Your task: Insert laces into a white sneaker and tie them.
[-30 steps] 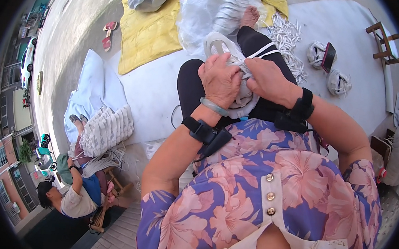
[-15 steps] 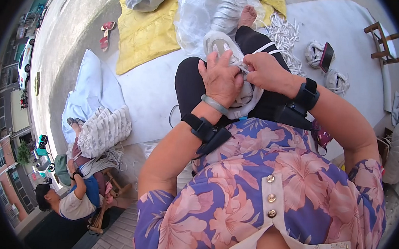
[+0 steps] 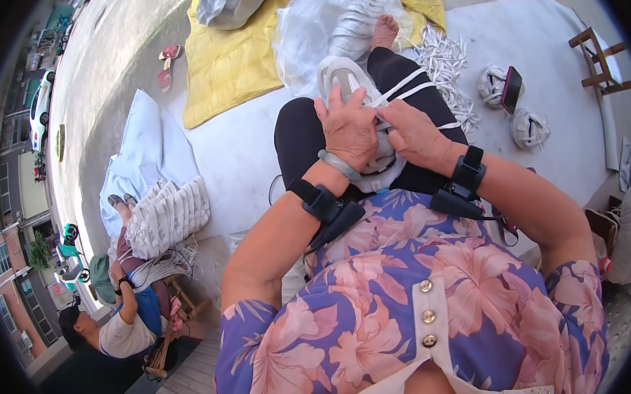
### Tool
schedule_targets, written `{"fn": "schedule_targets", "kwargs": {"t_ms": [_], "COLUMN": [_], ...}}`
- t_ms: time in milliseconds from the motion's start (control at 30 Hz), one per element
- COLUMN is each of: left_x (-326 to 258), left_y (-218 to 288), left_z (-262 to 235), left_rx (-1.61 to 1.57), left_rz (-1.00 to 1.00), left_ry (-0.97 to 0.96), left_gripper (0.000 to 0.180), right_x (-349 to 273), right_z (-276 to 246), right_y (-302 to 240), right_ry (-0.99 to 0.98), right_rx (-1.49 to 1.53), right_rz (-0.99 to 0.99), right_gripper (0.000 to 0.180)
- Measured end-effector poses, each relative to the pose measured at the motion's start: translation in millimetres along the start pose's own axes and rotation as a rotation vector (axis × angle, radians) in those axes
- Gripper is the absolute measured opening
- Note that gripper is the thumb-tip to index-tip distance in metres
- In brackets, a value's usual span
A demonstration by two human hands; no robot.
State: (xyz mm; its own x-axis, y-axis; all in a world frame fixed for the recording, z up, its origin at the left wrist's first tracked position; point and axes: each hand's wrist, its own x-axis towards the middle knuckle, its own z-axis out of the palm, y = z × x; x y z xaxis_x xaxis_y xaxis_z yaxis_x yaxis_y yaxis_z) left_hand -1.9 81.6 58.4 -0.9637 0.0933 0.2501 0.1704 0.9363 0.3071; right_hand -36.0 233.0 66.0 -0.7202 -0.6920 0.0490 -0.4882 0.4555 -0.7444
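A white shoe upper [image 3: 344, 77] rests on my lap, over my black trouser legs. My left hand [image 3: 348, 126] presses down on it and grips its middle. My right hand [image 3: 416, 134] lies beside the left, pinching white laces [image 3: 404, 86] that run across my knee. Both wrists wear black strap-on devices, and a grey bangle sits on the left wrist. My bare foot [image 3: 384, 30] shows past the knee.
A pile of white laces [image 3: 442, 59] and two white shoe uppers [image 3: 531, 128] with a dark phone [image 3: 512, 88] lie on the white mat. A yellow sheet [image 3: 226, 59] holds clear bags. Another person [image 3: 128, 316] sits at lower left. A wooden stool [image 3: 599, 59] stands upper right.
Both hands have shifted slightly on the shoe upper, the right hand moving along the laces; the view has tilted a little.
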Motion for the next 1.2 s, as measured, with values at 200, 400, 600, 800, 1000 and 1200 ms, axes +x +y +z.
{"fn": "schedule_targets", "kwargs": {"t_ms": [200, 400, 600, 800, 1000, 1200], "left_x": [9.5, 1.6, -75.2, -301.4, -209.7, -51.1], "left_y": [-9.2, -12.6, -90.1, -253.8, -184.4, -63.2], "left_z": [-5.6, -25.3, -88.8, -139.8, -99.1, -59.6], "left_rx": [0.001, -0.148, -0.027, 0.789, 0.512, -0.045], "left_rz": [0.060, 0.061, -0.215, -1.000, -0.673, -0.024], "left_ry": [-0.150, -0.021, 0.073, -0.343, -0.350, 0.061], "left_gripper": [0.012, 0.007, 0.003, 0.014, 0.019, 0.024], "right_x": [1.0, -4.2, -15.4, -11.2, -10.9, -11.6], "right_z": [8.3, 6.8, -0.4, 1.4, -2.6, -5.3], "right_y": [15.6, 15.9, 18.2, 14.5, 15.1, 6.6], "right_ry": [0.034, 0.092, 0.171, 0.163, 0.171, 0.148], "right_rx": [0.073, 0.196, 0.253, 0.343, 0.252, 0.330], "right_rz": [-0.028, 0.040, 0.122, 0.083, 0.061, 0.187], "right_gripper": [0.038, 0.044, 0.049, 0.050, 0.051, 0.041]}}
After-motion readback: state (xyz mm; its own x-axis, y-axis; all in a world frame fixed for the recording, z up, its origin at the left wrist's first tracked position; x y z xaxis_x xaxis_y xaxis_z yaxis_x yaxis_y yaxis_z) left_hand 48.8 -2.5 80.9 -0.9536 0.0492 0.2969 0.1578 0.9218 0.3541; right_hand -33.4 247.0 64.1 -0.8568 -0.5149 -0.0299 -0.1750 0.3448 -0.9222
